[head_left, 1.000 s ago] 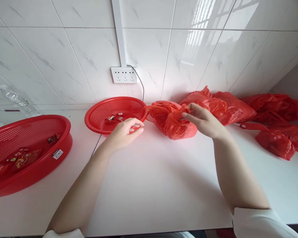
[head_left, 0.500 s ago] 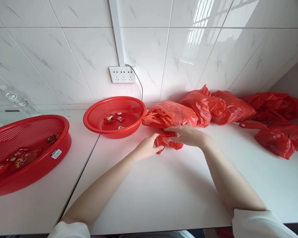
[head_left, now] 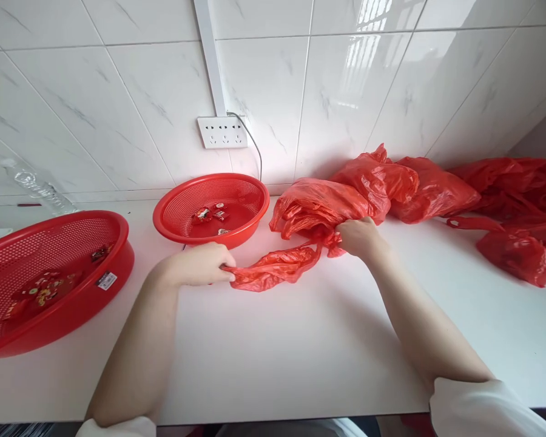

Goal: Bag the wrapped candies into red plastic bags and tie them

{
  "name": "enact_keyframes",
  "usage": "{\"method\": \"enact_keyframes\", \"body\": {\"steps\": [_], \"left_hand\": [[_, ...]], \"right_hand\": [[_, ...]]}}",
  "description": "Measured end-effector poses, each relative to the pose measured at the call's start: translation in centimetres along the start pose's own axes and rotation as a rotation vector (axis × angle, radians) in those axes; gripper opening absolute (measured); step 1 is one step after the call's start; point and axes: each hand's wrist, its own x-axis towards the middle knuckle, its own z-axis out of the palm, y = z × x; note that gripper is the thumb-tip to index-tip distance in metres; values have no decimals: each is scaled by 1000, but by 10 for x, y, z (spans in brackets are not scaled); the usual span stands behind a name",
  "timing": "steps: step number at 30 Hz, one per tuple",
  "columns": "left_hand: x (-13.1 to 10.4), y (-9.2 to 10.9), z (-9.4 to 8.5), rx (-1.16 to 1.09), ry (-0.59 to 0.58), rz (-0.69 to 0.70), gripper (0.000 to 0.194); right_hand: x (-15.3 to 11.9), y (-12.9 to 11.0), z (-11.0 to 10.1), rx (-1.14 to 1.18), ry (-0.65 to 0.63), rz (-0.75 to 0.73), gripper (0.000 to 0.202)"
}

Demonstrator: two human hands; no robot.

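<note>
My left hand (head_left: 202, 265) pinches one end of a thin red plastic bag (head_left: 275, 267), drawn out sideways just above the white table. My right hand (head_left: 360, 237) is closed around gathered red plastic where this bag meets a bulging red bundle (head_left: 323, 203). Whether the stretched bag and the bundle are one piece, I cannot tell. Directly behind my left hand stands a round red plastic basket (head_left: 212, 237) with a few small wrapped pieces (head_left: 203, 215) inside.
A larger red basket (head_left: 118, 267) with small packets stands at the left, a clear plastic bottle (head_left: 40, 191) behind it. More red bags (head_left: 437, 188) line the tiled wall, and a tied one (head_left: 519, 252) lies at the right. A socket strip (head_left: 222, 132) is on the wall.
My left hand has moved left, pulling the red plastic out into a long strip. My right hand has closed on the gathered part and shifted slightly right.
</note>
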Motion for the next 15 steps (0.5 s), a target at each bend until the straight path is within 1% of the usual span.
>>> {"method": "enact_keyframes", "body": {"steps": [2,4,5,7,9,10,12,13,14,15], "left_hand": [[-13,-6,-4,22,52,-35,34],[-20,-9,-7,4,135,5,33],[-21,-9,-8,-21,191,42,32],[-19,-3,-10,-115,325,95,33],[-15,5,-8,-282,431,137,35],[-12,9,-7,-387,455,169,35],[-7,13,-3,-616,469,273,34],[-3,13,-1,-739,474,325,34],[0,13,1,-866,472,362,34],[3,12,2,-995,471,384,35]], "right_hand": [[-4,0,-4,-7,-24,5,11],[-13,-3,-12,34,-22,-32,12],[-20,-6,-18,77,5,-47,14],[-34,-16,-30,208,121,-78,21],[-47,-30,-39,392,263,-181,28],[-50,-39,-41,491,323,-272,31],[-51,-56,-38,671,396,-470,51],[-48,-63,-35,744,403,-543,59],[-44,-70,-30,813,384,-595,59],[-39,-74,-25,893,330,-638,51]]}}
